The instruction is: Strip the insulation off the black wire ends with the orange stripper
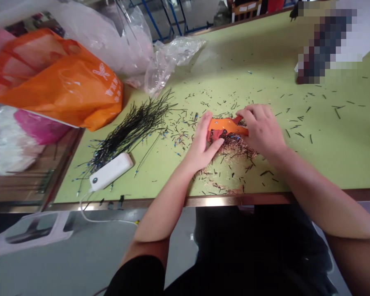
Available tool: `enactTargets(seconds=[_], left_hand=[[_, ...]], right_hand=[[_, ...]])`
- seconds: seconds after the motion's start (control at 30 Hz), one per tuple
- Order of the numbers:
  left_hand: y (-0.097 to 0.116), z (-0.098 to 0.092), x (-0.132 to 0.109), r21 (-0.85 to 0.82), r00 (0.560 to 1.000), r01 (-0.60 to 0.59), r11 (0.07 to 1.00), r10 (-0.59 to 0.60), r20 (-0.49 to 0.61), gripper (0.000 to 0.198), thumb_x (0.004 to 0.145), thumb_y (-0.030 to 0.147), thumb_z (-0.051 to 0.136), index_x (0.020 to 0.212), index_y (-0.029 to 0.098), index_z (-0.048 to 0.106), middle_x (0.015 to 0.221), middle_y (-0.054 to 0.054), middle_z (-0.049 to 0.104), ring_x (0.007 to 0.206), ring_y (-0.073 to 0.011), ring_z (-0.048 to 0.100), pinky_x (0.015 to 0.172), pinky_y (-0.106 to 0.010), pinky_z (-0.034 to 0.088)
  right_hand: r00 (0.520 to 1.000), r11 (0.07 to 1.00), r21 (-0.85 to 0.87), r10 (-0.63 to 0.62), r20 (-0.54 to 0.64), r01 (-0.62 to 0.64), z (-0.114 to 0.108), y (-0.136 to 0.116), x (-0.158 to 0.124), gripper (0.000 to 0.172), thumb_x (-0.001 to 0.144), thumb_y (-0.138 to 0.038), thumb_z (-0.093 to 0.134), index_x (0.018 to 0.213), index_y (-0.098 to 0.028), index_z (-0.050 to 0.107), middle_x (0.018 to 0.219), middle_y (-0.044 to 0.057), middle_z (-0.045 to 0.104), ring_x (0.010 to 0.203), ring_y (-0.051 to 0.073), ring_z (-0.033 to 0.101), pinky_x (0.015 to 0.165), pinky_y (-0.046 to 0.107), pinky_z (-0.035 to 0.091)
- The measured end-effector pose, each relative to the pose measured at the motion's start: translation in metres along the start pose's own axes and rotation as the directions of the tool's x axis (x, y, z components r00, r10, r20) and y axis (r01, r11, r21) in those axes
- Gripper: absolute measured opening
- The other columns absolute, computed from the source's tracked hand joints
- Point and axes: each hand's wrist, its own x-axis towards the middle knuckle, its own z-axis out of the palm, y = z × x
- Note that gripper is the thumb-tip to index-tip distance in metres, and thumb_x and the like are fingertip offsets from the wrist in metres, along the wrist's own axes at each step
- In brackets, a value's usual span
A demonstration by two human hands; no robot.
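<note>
An orange and red wire stripper (224,124) is held low over the table, its jaw end to the left and its handles to the right. My right hand (261,128) is closed round the handles. At the jaw end, my left hand (202,144) has its fingers behind the tool's head and its thumb stretched out in front. Whether a wire lies between those left fingers cannot be made out. Beneath both hands spreads a heap of copper strands and cut black insulation bits (236,149), with some blue pieces among them.
A bundle of black wires (132,125) with blue ends lies to the left. Beside it are a white power bank (111,172) with a cable, an orange bag (64,82) and clear plastic bags (169,57). Black scraps (299,119) are strewn rightward; the table's front edge (222,200) runs under my forearms.
</note>
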Motion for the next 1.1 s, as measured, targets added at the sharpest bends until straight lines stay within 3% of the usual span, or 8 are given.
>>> enactTargets(seconds=[0.07, 0.17, 0.3, 0.47, 0.63, 0.9, 0.97, 1.1], left_hand=[[0.008, 0.003, -0.002, -0.004, 0.998, -0.03, 1.0, 0.029, -0.059, 0.065, 0.105, 0.067, 0.046, 0.163, 0.043, 0.033, 0.177, 0.0, 0.029, 0.165, -0.0298, 0.025, 0.136, -0.055, 0.024], [0.014, 0.0, -0.002, 0.041, 0.896, -0.145, 0.989, 0.149, -0.418, 0.059, 0.111, 0.059, 0.029, 0.166, 0.04, 0.025, 0.179, 0.0, 0.024, 0.166, -0.027, 0.02, 0.137, -0.055, 0.019], [0.009, -0.007, -0.001, 0.231, 0.993, -0.117, 0.966, 0.112, 0.032, 0.054, 0.106, 0.065, 0.044, 0.153, 0.041, 0.052, 0.171, -0.001, 0.043, 0.164, -0.035, 0.028, 0.134, -0.066, 0.015], [0.007, -0.006, -0.002, 0.294, 0.938, -0.168, 0.941, 0.244, -0.244, 0.066, 0.105, 0.074, 0.03, 0.158, 0.038, 0.046, 0.174, 0.0, 0.037, 0.168, -0.0342, 0.007, 0.135, -0.069, 0.004], [0.011, 0.008, 0.002, 0.352, 0.97, -0.24, 0.905, 0.21, 0.122, 0.063, 0.101, 0.072, 0.049, 0.154, 0.039, 0.052, 0.161, -0.002, 0.057, 0.162, -0.0386, 0.031, 0.132, -0.074, 0.014], [0.02, -0.009, -0.001, 0.321, 0.858, -0.269, 0.908, 0.378, -0.349, 0.061, 0.108, 0.062, 0.035, 0.165, 0.039, 0.034, 0.174, 0.0, 0.037, 0.165, -0.0291, 0.026, 0.137, -0.059, 0.018], [0.022, 0.0, -0.004, 0.371, 0.881, -0.32, 0.872, 0.418, -0.223, 0.069, 0.105, 0.071, 0.034, 0.167, 0.041, 0.03, 0.176, 0.0, 0.033, 0.167, -0.0346, 0.017, 0.135, -0.067, 0.011], [0.025, 0.018, -0.003, 0.434, 0.959, -0.221, 0.873, 0.114, 0.258, 0.07, 0.104, 0.071, 0.037, 0.164, 0.035, 0.039, 0.168, -0.006, 0.047, 0.163, -0.0393, 0.027, 0.131, -0.074, 0.016]], right_hand=[[1.0, 1.0, -0.019, 0.014, 0.011, -0.014, -0.001, 0.002, 0.0, 0.042, 0.091, -0.021, 0.064, 0.133, -0.019, 0.063, 0.126, 0.018, 0.063, 0.118, 0.039, 0.056, 0.1, 0.058, 0.05], [0.999, 0.998, -0.058, 0.039, -0.007, -0.039, -0.007, 0.003, 0.001, 0.042, 0.093, -0.026, 0.066, 0.134, -0.02, 0.062, 0.128, 0.018, 0.063, 0.118, 0.038, 0.056, 0.1, 0.057, 0.049], [0.999, 0.992, -0.121, 0.032, 0.016, -0.029, -0.01, 0.002, 0.0, 0.039, 0.096, -0.027, 0.065, 0.134, -0.022, 0.064, 0.131, 0.017, 0.062, 0.122, 0.038, 0.054, 0.108, 0.06, 0.043], [0.995, 0.988, -0.153, 0.043, 0.086, -0.029, -0.005, 0.002, -0.002, 0.034, 0.096, -0.031, 0.068, 0.129, -0.024, 0.067, 0.128, 0.014, 0.063, 0.12, 0.036, 0.055, 0.112, 0.061, 0.042], [0.997, 0.988, -0.145, 0.054, 0.057, -0.046, -0.003, -0.002, -0.001, 0.033, 0.099, -0.029, 0.062, 0.132, -0.025, 0.067, 0.129, 0.014, 0.064, 0.122, 0.036, 0.055, 0.111, 0.061, 0.042], [0.998, 0.996, -0.072, 0.056, 0.041, -0.053, -0.005, -0.005, -0.003, 0.036, 0.094, -0.03, 0.069, 0.129, -0.023, 0.067, 0.126, 0.015, 0.066, 0.119, 0.038, 0.059, 0.11, 0.063, 0.044], [0.998, 0.995, -0.083, 0.058, 0.027, -0.056, -0.004, -0.007, -0.004, 0.035, 0.095, -0.032, 0.067, 0.129, -0.025, 0.066, 0.127, 0.014, 0.066, 0.121, 0.037, 0.059, 0.116, 0.069, 0.039], [0.995, 0.992, -0.098, 0.081, 0.051, -0.075, 0.002, -0.002, -0.005, 0.031, 0.096, -0.033, 0.065, 0.126, -0.025, 0.066, 0.123, 0.012, 0.066, 0.121, 0.037, 0.06, 0.122, 0.075, 0.03]])
